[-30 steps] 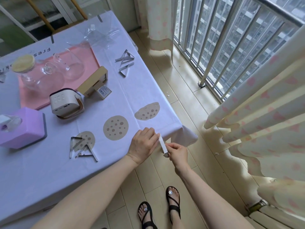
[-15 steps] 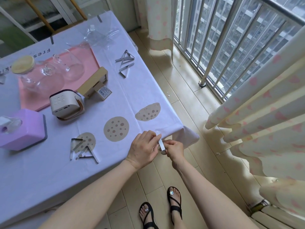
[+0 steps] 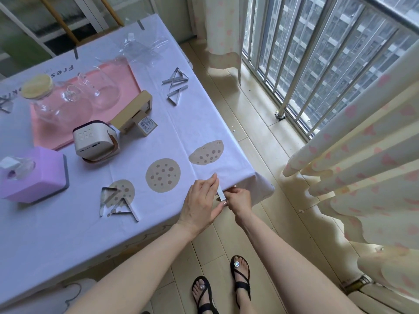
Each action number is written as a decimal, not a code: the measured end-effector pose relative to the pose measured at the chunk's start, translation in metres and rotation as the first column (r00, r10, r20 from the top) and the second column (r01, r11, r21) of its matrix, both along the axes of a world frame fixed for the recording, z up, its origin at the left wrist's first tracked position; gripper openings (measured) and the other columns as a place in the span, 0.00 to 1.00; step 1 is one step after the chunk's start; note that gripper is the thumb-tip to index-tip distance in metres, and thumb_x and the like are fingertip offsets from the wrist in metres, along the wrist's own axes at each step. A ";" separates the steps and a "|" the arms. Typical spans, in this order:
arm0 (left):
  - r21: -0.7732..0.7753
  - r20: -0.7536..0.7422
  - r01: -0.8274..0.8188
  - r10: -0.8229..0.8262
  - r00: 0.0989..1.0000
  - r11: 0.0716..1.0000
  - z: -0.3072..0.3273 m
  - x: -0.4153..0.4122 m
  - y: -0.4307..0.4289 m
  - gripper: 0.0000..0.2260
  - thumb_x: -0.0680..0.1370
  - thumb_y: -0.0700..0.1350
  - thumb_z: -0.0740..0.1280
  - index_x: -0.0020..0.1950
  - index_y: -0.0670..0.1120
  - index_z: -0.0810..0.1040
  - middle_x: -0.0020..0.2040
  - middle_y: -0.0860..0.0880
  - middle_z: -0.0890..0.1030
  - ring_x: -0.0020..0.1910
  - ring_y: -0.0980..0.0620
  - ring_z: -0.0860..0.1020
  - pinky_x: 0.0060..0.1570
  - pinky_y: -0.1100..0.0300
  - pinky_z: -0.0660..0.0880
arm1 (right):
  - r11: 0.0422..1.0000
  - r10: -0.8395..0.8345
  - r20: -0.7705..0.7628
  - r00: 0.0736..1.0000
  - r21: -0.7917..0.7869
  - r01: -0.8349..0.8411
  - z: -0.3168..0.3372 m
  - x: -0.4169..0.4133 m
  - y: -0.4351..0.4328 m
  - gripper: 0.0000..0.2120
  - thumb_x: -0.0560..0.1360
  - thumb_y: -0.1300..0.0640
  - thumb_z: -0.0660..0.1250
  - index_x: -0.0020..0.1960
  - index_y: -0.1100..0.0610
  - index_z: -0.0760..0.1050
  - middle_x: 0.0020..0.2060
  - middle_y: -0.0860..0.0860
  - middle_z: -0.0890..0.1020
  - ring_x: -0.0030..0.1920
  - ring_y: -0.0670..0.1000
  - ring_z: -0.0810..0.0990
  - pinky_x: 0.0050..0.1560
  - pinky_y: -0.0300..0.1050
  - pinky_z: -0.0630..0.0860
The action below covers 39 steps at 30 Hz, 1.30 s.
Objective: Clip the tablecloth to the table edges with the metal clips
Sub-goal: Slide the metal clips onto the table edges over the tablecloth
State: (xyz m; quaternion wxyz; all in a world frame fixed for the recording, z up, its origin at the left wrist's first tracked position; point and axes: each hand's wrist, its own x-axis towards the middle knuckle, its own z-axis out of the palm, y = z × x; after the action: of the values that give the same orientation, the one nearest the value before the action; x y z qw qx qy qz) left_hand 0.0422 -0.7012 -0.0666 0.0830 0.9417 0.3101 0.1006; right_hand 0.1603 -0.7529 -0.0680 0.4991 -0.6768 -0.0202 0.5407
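I see the clip has reached the tablecloth edge; right hand pinches it, left hand steadies it with straight fingers; seating begins.

The metal clip, a second ago held between both hands over the floor below the table's near edge, has moved up to that edge at the lower-right corner of the tablecloth. The left hand, curled before, now stretches its fingers over the cloth beside the clip. The right hand has risen with it, pinching its lower end.
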 end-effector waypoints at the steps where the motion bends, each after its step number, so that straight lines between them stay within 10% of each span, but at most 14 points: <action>1: 0.001 0.003 -0.011 0.011 1.000 1.000 0.000 0.001 0.000 0.26 0.73 0.55 0.64 0.63 0.38 0.75 0.64 0.45 0.76 0.51 0.48 0.70 0.49 0.57 0.73 | 1.000 0.002 0.000 1.000 -0.006 -0.002 0.000 0.000 0.001 0.10 0.70 0.70 0.63 0.39 0.62 0.82 0.25 0.49 0.80 0.22 0.43 0.72 0.23 0.30 0.65; 10: 0.012 0.011 -0.043 0.043 0.999 0.999 -0.002 0.001 0.001 0.25 0.73 0.55 0.63 0.63 0.40 0.75 0.62 0.45 0.76 0.53 0.48 0.71 0.50 0.57 0.72 | 0.979 -0.154 -0.279 0.948 0.088 0.185 -0.009 -0.011 -0.017 0.10 0.76 0.67 0.62 0.52 0.64 0.80 0.43 0.58 0.82 0.41 0.52 0.79 0.37 0.38 0.78; 18: 0.091 0.014 -0.082 0.081 0.997 0.992 0.000 0.000 -0.006 0.20 0.73 0.55 0.64 0.57 0.43 0.78 0.61 0.47 0.78 0.61 0.47 0.72 0.58 0.51 0.70 | 0.981 -0.193 -0.020 0.981 -0.008 0.193 -0.005 -0.028 -0.044 0.09 0.74 0.66 0.65 0.53 0.60 0.80 0.41 0.53 0.81 0.38 0.51 0.78 0.35 0.36 0.76; 28: 0.124 -0.020 -0.072 0.075 0.997 0.990 0.008 0.000 -0.008 0.22 0.65 0.52 0.77 0.55 0.44 0.81 0.59 0.50 0.80 0.58 0.51 0.80 0.41 0.61 0.79 | 0.940 -0.282 -0.547 0.788 0.005 0.340 0.003 -0.034 -0.048 0.21 0.75 0.71 0.56 0.67 0.61 0.71 0.59 0.51 0.77 0.59 0.47 0.76 0.48 0.40 0.74; 32: 0.137 -0.013 -0.064 0.066 0.998 0.989 0.002 -0.001 -0.009 0.23 0.67 0.51 0.76 0.57 0.43 0.80 0.61 0.49 0.79 0.58 0.50 0.79 0.45 0.60 0.79 | 0.945 -0.221 -0.649 0.728 0.044 0.325 -0.001 -0.031 -0.051 0.24 0.74 0.72 0.55 0.68 0.59 0.70 0.48 0.47 0.77 0.38 0.38 0.79 0.49 0.40 0.73; 39: 0.191 -0.044 -0.026 0.035 0.998 0.981 0.001 0.000 -0.005 0.20 0.68 0.52 0.73 0.57 0.44 0.80 0.62 0.49 0.79 0.57 0.52 0.80 0.44 0.61 0.79 | 0.921 -0.197 -0.735 0.649 0.089 0.380 -0.003 -0.031 -0.051 0.24 0.74 0.73 0.54 0.66 0.56 0.69 0.39 0.44 0.77 0.34 0.39 0.79 0.55 0.43 0.73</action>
State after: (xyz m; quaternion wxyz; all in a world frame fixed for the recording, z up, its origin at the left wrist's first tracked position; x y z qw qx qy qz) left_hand 0.0418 -0.7063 -0.0658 -0.0165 0.9426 0.3154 0.1088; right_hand 0.1296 -0.8037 -0.0715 0.6240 -0.3443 0.2192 0.6664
